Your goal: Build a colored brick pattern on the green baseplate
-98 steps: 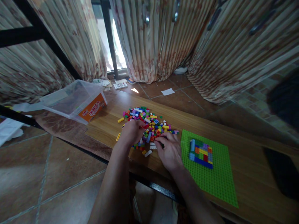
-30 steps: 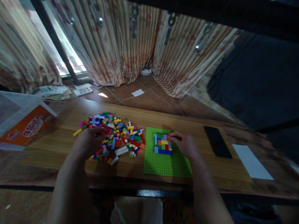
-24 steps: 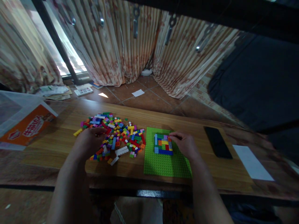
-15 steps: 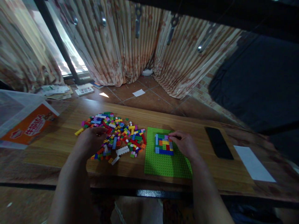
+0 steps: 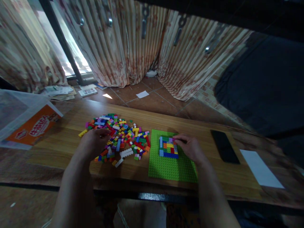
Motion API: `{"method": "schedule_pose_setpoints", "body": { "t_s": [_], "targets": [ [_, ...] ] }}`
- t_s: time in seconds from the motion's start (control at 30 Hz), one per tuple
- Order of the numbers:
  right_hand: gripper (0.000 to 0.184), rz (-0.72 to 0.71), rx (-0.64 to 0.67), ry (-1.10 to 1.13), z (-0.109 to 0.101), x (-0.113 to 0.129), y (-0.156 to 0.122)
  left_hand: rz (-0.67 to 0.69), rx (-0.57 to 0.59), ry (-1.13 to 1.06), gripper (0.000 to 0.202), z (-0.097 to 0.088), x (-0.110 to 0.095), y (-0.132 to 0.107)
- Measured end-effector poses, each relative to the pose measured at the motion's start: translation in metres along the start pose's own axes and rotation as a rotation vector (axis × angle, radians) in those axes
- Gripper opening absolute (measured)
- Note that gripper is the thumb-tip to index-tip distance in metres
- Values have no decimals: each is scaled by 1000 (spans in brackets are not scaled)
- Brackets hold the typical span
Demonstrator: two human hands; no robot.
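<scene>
A heap of small coloured bricks lies on the wooden table. My left hand rests on the heap's left side with its fingers curled; what it holds is hidden. To the right lies a green baseplate with a flat patch of coloured bricks built on it. My right hand is at the patch's upper right corner, its fingertips pinched together on a small brick there.
A clear plastic tub with an orange label lies on its side at the left. A black phone and a white paper lie right of the baseplate. Curtains, floor tiles and scattered papers are behind the table.
My right hand went from the brick heap to the patch on the baseplate and has stayed there for the last second. My left hand has stayed on the heap.
</scene>
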State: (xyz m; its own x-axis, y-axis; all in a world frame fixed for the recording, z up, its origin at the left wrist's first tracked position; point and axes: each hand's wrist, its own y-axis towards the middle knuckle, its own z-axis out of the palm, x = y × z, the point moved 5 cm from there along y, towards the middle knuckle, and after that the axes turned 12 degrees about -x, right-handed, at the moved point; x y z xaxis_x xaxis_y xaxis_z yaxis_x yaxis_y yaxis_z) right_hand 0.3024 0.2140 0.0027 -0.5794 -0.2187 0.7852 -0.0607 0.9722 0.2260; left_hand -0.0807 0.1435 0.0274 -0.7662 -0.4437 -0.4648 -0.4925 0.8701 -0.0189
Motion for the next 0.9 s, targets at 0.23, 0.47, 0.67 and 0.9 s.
{"method": "schedule_pose_setpoints", "body": {
  "t_s": [0.23, 0.47, 0.67, 0.9],
  "targets": [
    [18, 45, -7, 7, 0, -3, 2, 17, -8, -9, 35, -1, -2, -1],
    [18, 163, -18, 33, 1, -6, 4, 13, -4, 7, 37, -4, -6, -3],
    [19, 184, 17, 16, 0, -8, 4, -7, 2, -13, 38, -1, -2, -1],
    [17, 153, 86, -30, 0, -6, 7, 26, -5, -22, 38, 0, -1, 0]
  ]
}}
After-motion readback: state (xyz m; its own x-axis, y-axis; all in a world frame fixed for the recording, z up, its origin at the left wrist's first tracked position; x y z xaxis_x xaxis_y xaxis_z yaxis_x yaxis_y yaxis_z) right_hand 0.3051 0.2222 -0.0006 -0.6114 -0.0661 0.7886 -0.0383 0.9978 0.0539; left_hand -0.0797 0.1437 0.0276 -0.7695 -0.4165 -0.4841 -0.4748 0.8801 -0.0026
